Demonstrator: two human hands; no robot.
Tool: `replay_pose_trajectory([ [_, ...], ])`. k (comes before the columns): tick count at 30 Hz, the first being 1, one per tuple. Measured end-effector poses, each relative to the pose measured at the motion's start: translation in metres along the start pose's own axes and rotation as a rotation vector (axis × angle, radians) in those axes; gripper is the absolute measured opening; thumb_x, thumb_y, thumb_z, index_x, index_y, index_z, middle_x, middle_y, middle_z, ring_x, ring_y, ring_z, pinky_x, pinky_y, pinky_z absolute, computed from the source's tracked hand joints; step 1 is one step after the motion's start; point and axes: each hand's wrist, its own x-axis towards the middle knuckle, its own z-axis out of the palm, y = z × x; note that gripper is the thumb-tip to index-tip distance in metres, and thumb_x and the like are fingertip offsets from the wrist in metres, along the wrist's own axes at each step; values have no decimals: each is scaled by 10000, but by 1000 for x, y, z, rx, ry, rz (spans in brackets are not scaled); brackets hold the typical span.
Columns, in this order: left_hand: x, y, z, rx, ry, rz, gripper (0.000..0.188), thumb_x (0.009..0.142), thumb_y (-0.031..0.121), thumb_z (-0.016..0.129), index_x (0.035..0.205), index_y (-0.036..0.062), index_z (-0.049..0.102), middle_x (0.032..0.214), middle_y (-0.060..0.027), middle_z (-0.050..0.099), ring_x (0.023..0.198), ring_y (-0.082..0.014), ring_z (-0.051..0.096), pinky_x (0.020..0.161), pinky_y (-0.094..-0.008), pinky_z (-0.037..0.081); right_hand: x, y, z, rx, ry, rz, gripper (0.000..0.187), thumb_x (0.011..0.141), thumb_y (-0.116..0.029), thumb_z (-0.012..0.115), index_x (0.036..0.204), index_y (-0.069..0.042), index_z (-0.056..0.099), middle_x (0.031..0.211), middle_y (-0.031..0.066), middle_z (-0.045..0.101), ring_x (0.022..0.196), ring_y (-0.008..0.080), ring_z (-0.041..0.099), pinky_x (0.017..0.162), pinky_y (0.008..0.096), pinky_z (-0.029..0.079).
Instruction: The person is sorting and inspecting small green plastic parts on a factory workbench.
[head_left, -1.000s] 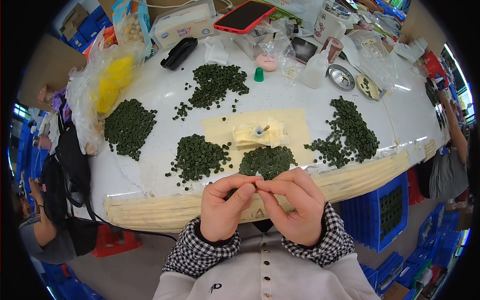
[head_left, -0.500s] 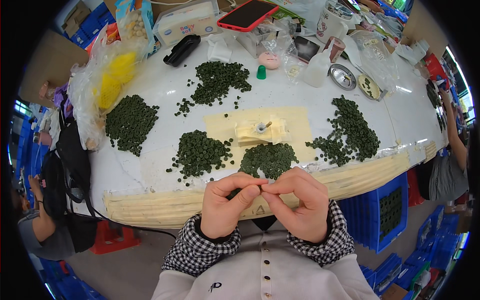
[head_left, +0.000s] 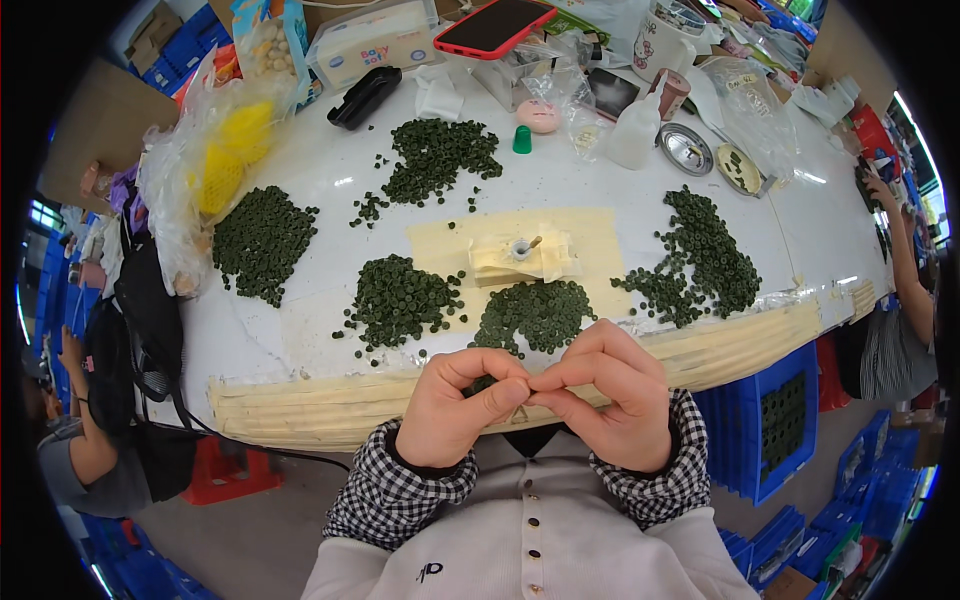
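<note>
Just over the table's front edge, my left hand [head_left: 460,408] and my right hand [head_left: 615,400] meet fingertip to fingertip. Both are pinched closed; whatever lies between the tips is too small or hidden to name. Something dark green shows in the gap of my left hand, and I cannot tell whether it is held there. Right beyond my fingers spreads a pile of small round dark green pieces [head_left: 537,315]. A similar pile [head_left: 403,303] lies to its left. Behind them stands a block wrapped in cream tape [head_left: 525,262], with a round metal socket and a short peg on top.
More green piles lie at the far left [head_left: 264,245], the back [head_left: 440,160] and the right [head_left: 705,265]. A red-cased phone [head_left: 495,27], a black case [head_left: 364,98], a squeeze bottle [head_left: 634,135] and a round tin [head_left: 686,149] stand behind. Blue crates [head_left: 765,430] sit below right.
My right hand has shifted slightly right and up, its fingertips still meeting those of my left. My left hand has barely moved. The view has tilted a little.
</note>
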Motion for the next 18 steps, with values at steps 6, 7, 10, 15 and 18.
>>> replay_pose_trajectory([
  [6, 0, 8, 10, 145, 58, -12, 103, 863, 58, 591, 893, -23, 646, 814, -35, 634, 683, -44, 484, 625, -195, 394, -2, 3, -2, -69, 28, -44, 206, 635, 6, 752, 822, -37, 675, 730, 52, 560, 651, 178, 537, 544, 268, 432],
  [7, 0, 8, 10, 165, 59, 4, 101, 863, 55, 587, 886, -23, 647, 814, -37, 635, 683, -44, 484, 626, -196, 395, -2, 3, -2, -64, 25, -47, 205, 635, 8, 751, 820, -37, 674, 736, 54, 566, 651, 178, 540, 546, 268, 434],
  [10, 1, 4, 9, 191, 57, 52, 103, 862, 48, 583, 894, -25, 647, 824, -44, 643, 692, -49, 490, 634, -205, 402, -1, 4, -1, -33, 16, -46, 203, 642, 21, 741, 823, -37, 673, 754, 60, 584, 660, 178, 553, 557, 267, 444],
  [15, 1, -1, 8, 266, 110, 131, 81, 832, 15, 601, 888, -19, 649, 815, -52, 642, 681, -60, 491, 642, -218, 411, 0, 3, 0, 69, 16, 37, 200, 670, 73, 685, 846, -19, 660, 773, 78, 602, 705, 176, 589, 600, 263, 472],
  [18, 2, -4, 8, 373, 139, 230, 85, 804, -14, 612, 880, -17, 648, 807, -54, 636, 670, -64, 488, 636, -217, 411, -2, 8, 4, 132, 36, 67, 175, 682, 74, 657, 837, -5, 647, 771, 89, 603, 697, 179, 595, 610, 264, 479],
])
